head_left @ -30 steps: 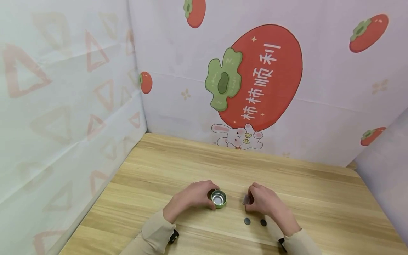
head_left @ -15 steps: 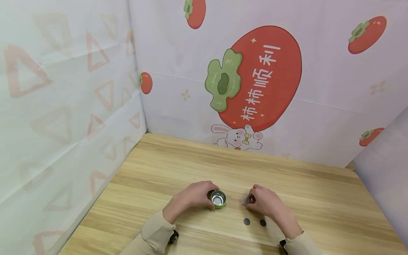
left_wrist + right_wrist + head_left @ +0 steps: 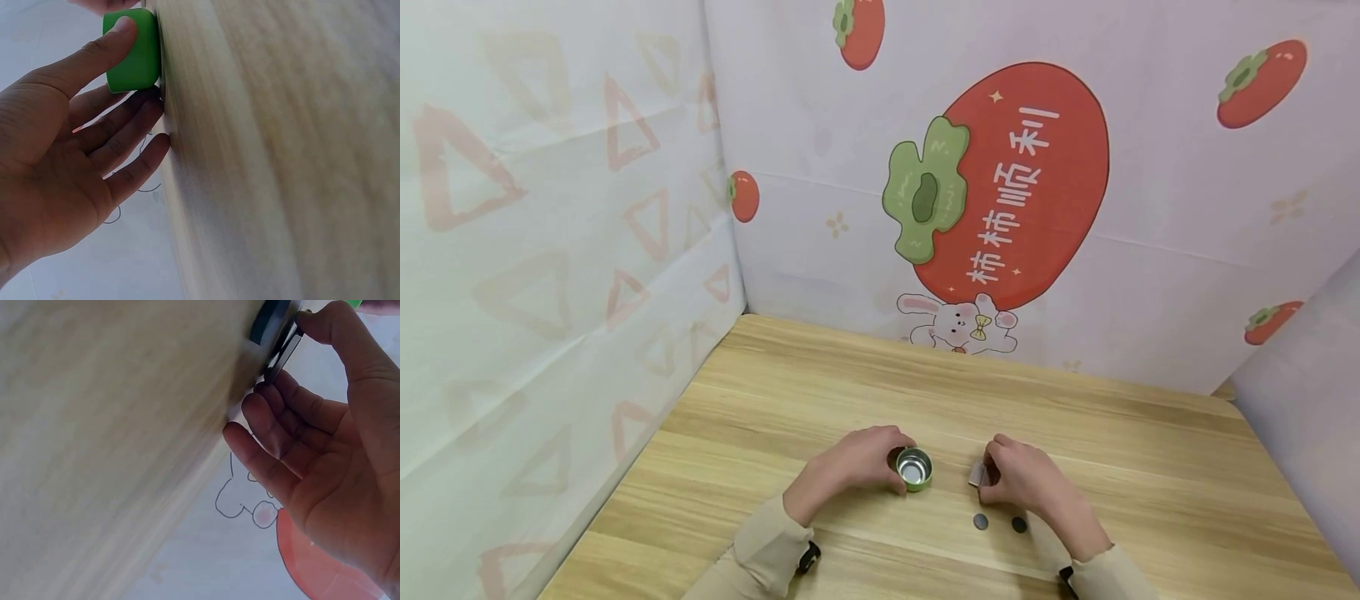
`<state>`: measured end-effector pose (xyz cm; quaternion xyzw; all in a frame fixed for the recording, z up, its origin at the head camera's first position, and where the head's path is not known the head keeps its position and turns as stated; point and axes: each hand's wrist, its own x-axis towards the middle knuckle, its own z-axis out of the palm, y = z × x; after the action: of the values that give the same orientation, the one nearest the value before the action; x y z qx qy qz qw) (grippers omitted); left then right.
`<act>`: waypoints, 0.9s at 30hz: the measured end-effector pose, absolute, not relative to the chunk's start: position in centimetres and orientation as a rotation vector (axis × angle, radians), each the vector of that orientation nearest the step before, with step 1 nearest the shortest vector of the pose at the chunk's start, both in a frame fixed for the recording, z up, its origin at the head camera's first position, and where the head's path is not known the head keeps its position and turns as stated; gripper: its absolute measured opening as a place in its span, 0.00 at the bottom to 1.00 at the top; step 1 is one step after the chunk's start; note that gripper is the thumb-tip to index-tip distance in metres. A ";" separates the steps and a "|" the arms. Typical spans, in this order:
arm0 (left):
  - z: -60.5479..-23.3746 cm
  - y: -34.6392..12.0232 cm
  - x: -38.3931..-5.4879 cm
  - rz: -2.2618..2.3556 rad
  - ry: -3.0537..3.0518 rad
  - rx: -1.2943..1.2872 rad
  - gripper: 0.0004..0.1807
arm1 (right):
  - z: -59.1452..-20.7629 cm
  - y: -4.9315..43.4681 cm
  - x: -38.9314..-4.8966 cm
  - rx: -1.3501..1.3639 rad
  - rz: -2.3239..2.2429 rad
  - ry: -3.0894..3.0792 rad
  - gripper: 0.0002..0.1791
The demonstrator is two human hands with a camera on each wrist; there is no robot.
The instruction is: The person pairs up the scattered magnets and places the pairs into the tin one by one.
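Note:
My left hand [image 3: 861,458] holds a small round green tin [image 3: 914,470] upright on the table, thumb on one side and fingers on the other. The tin's top is uncovered and its silvery inside shows. In the left wrist view the thumb presses the tin's smooth green wall [image 3: 139,59]. My right hand [image 3: 1018,471] pinches a small flat silvery-grey piece [image 3: 977,475] by its edges between thumb and fingers, low over the table to the right of the tin. The right wrist view shows this thin piece [image 3: 286,356] edge-on; its far face is hidden.
Two dark grey discs lie on the wooden table [image 3: 820,375] just in front of my right hand: a left disc [image 3: 981,522] and a right disc [image 3: 1018,524]. A patterned left wall [image 3: 572,250] and a back wall [image 3: 812,275] border the table.
The flat piece in my right hand has turned slightly, and the right fingers have shifted a little around it. My left hand and the tin stay in place.

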<state>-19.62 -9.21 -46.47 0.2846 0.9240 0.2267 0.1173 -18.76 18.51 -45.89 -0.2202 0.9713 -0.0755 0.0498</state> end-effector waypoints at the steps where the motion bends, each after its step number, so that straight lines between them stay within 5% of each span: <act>1: -46.5 -9.2 -19.6 0.661 2.705 0.829 0.30 | -45.9 18.6 -18.8 -0.677 -0.229 2.961 0.14; 27: -47.1 -9.4 -20.1 0.737 2.688 0.813 0.30 | -46.2 18.2 -19.5 -0.923 -0.442 2.957 0.18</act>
<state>-20.09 -9.38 -47.07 0.2780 0.9193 0.2521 0.1189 -19.46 18.22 -46.16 -0.2950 0.9450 -0.1413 0.0063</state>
